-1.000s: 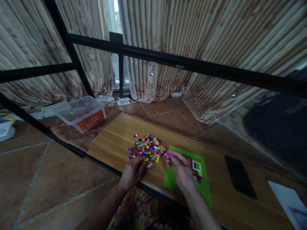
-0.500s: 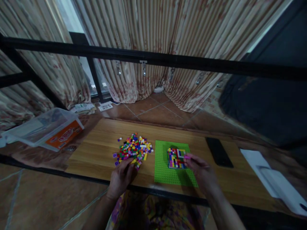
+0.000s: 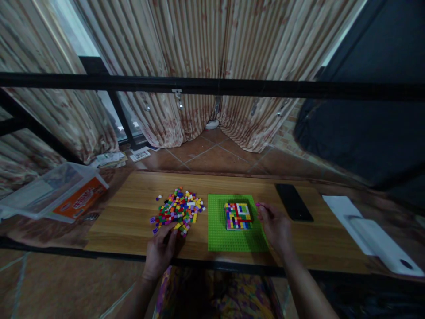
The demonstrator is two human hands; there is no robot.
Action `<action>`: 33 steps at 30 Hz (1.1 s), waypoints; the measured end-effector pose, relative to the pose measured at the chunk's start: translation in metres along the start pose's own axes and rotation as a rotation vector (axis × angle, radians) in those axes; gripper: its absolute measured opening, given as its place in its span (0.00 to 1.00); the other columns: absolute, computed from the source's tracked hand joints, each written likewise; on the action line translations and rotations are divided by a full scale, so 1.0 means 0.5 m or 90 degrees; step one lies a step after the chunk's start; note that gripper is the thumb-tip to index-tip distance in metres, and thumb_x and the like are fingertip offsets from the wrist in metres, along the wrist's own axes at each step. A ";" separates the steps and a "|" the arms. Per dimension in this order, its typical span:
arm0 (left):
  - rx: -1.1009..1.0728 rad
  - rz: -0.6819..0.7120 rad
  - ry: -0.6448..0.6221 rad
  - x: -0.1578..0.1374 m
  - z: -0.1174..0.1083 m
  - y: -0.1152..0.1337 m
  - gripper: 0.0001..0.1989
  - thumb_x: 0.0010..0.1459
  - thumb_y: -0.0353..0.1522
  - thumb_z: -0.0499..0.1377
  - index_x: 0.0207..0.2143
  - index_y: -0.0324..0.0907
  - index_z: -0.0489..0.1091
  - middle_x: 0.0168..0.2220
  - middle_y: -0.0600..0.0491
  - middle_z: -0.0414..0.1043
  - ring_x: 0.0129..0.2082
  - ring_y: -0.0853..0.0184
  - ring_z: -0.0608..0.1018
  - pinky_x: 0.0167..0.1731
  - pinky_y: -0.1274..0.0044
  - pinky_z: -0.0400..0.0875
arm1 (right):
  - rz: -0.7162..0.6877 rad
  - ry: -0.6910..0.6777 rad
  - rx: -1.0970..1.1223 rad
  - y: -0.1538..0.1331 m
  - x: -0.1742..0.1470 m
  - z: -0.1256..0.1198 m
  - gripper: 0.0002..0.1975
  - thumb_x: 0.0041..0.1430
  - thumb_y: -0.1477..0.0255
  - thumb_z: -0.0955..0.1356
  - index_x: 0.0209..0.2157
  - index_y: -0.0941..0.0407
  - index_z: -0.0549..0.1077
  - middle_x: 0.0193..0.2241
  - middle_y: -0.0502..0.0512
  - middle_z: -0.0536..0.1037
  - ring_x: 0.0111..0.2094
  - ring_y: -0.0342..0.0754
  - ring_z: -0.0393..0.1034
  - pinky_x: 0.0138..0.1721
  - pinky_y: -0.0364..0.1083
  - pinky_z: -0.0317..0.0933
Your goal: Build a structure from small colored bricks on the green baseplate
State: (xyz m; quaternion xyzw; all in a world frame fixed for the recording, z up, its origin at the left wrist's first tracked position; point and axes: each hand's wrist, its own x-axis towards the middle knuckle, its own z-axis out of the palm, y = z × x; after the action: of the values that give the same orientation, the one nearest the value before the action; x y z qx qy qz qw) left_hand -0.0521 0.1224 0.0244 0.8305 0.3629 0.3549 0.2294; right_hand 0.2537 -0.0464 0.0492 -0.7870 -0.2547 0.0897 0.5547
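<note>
On the green baseplate [image 3: 217, 239] sits a square block built of many coloured toy bricks [image 3: 238, 215], red, yellow, white and blue among them. My right hand [image 3: 275, 226] is just right of that block, over the plate's right side, pinching a small pink toy brick [image 3: 257, 204] at its fingertips. Left of the plate lies a loose pile of small toy bricks [image 3: 179, 206] in mixed colours. My left hand [image 3: 161, 250] rests at the near edge of this pile, fingers curled and closed together; what is between them is hidden.
A black phone [image 3: 294, 202] lies on the wooden table [image 3: 116, 221] right of the plate. Beyond the right end is a white device [image 3: 381, 246]. A clear plastic bin [image 3: 63, 195] with an orange label stands at the left. A dark metal bar [image 3: 199, 86] crosses in front of the curtains.
My right hand has drawn back rightward from the brick block with the pink brick still in its fingers. My left hand stays at the pile. The view has shifted slightly.
</note>
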 end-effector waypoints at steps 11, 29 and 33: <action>-0.076 0.044 -0.140 0.135 0.087 0.174 0.11 0.61 0.31 0.54 0.43 0.44 0.75 0.41 0.52 0.79 0.40 0.66 0.80 0.43 0.75 0.74 | -0.154 0.063 -0.266 0.105 0.000 -0.031 0.27 0.63 0.52 0.56 0.39 0.56 0.76 0.39 0.64 0.79 0.40 0.55 0.74 0.42 0.52 0.65; 0.130 0.094 -0.343 0.223 0.190 0.245 0.11 0.60 0.30 0.55 0.39 0.46 0.78 0.37 0.54 0.81 0.38 0.64 0.81 0.43 0.74 0.72 | -0.107 0.044 -0.164 0.098 0.002 -0.030 0.21 0.64 0.56 0.59 0.38 0.57 0.76 0.40 0.61 0.78 0.41 0.52 0.72 0.45 0.49 0.63; 0.128 0.093 -0.371 0.231 0.189 0.246 0.11 0.60 0.29 0.56 0.38 0.46 0.79 0.38 0.54 0.81 0.38 0.64 0.81 0.43 0.75 0.72 | -0.116 0.045 -0.168 0.098 0.001 -0.031 0.21 0.64 0.56 0.59 0.39 0.57 0.76 0.40 0.61 0.78 0.41 0.52 0.72 0.44 0.50 0.63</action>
State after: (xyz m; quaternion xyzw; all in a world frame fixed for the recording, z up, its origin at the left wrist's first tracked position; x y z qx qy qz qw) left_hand 0.1298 0.1215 0.0911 0.9397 0.2544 0.0796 0.2142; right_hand 0.2753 -0.0717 0.0100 -0.8293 -0.3149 -0.0228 0.4611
